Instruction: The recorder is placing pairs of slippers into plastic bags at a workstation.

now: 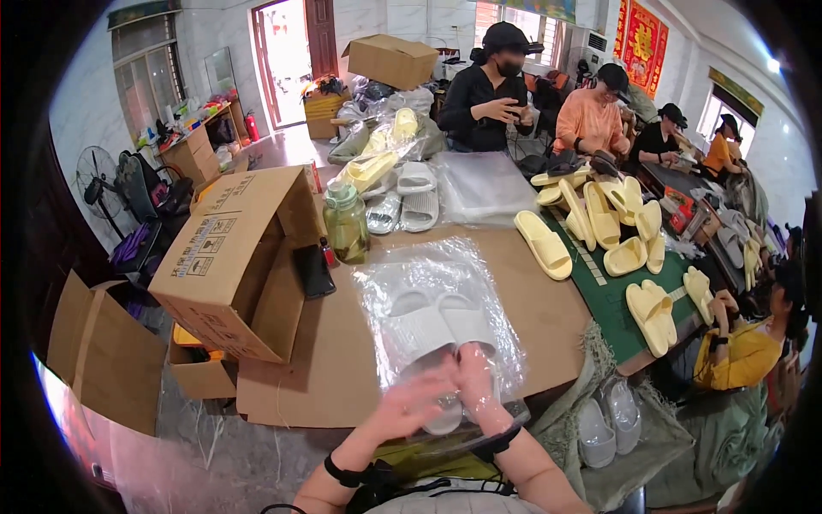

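A pair of pale grey-white slippers lies side by side in a clear plastic bag, toes pointing away from me. The bag is spread flat on the table, its near end reaching the front edge. My left hand is over the near part of the left slipper, fingers stretched out and slightly blurred. My right hand is closed at the near part of the right slipper, seemingly under the plastic; some of its fingers are hidden. Both wrists wear dark bands.
An open cardboard box, black phone and lidded glass jar stand left. Clear bags and grey slippers lie farther back. Yellow slippers cover a green board at right. Several people work beyond; one wears yellow.
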### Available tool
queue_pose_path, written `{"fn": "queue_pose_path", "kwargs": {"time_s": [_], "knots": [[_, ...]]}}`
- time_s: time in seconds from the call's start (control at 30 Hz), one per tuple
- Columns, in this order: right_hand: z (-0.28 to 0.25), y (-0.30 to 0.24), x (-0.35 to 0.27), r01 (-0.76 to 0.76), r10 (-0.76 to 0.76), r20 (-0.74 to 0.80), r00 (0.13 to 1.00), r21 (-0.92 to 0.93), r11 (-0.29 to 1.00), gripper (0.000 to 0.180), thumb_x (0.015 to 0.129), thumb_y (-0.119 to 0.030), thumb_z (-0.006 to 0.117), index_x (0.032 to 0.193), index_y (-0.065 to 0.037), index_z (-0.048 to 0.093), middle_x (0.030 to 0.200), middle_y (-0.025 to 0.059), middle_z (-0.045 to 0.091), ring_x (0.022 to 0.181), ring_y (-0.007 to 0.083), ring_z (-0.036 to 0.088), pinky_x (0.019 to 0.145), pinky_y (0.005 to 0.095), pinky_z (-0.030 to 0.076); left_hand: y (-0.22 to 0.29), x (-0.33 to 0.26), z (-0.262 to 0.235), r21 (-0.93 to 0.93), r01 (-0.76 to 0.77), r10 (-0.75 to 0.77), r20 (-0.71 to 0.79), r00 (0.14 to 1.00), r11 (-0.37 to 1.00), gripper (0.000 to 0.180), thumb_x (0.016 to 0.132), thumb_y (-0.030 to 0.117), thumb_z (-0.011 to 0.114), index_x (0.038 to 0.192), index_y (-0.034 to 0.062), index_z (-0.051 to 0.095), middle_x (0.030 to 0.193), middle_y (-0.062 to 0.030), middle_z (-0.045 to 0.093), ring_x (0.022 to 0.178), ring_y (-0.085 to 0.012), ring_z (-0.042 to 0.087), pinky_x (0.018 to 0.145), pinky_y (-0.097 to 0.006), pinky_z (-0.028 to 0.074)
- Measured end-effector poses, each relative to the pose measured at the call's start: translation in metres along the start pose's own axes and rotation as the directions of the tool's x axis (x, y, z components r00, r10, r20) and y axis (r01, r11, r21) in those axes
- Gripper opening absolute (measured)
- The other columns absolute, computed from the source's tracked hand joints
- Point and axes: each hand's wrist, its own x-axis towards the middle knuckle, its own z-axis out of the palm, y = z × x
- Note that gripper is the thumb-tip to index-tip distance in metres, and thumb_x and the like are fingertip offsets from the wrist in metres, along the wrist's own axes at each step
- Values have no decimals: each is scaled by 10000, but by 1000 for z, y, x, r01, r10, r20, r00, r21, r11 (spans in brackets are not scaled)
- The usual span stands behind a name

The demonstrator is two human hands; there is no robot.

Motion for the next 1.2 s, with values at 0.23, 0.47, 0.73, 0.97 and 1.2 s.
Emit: {"fn": "queue_pose_path", "kwargs": {"time_s": [0.23, 0.47, 0.73, 0.97, 1.2], "knots": [[-7, -20, -1, -169, 169, -102, 980, 10, 986, 271, 920, -226, 688, 958, 12, 564, 909, 229, 562, 830, 439, 558, 713, 506, 447, -36, -8, -6, -723, 188, -618, -391, 682, 665, 789, 867, 132, 771, 1513, -11, 340, 1391, -127, 559, 1317, -222, 487, 1122, -395, 388], [-13, -16, 19, -118, 123, -162, 979, 41, 992, 330, 954, -274, 664, 956, 36, 550, 951, 247, 567, 870, 454, 559, 758, 527, 441, -26, -15, 5, -703, 545, -579, 229, 782, 457, 803, 868, 111, 754, 1533, 18, 313, 1344, -129, 591, 1218, -210, 581, 1001, -387, 501], [-7, 17, 22, -49, 51, -70, 996, 25, 998, 400, 927, -207, 685, 1209, 41, 547, 1129, 262, 544, 1044, 452, 551, 872, 514, 466, -54, -22, -5, -573, 565, -731, -93, 676, 595, 857, 915, 192, 716, 1589, 51, 206, 1337, -208, 596, 1112, -269, 643, 946, -384, 520], [-77, -14, -56, 272, -294, 454, 841, 116, 955, 523, 906, -111, 696, 1384, -17, 506, 1317, 214, 542, 1205, 417, 533, 1019, 461, 458, -25, -12, -18, 337, 531, -385, -412, 826, 778, 736, 908, 346, 714, 1515, 83, 391, 1500, -275, 431, 1312, -427, 505, 1063, -480, 448], [-182, -50, -25, -450, -266, 875, 404, 443, 775, 272, 944, -130, 710, 1177, 10, 691, 1027, 115, 755, 920, 166, 714, 804, 288, 541, -75, -11, -3, 442, 356, -206, -352, 913, 823, 574, 928, 331, 684, 1433, 109, 524, 1577, -221, 354, 1430, -453, 355, 1146, -513, 353]]}}
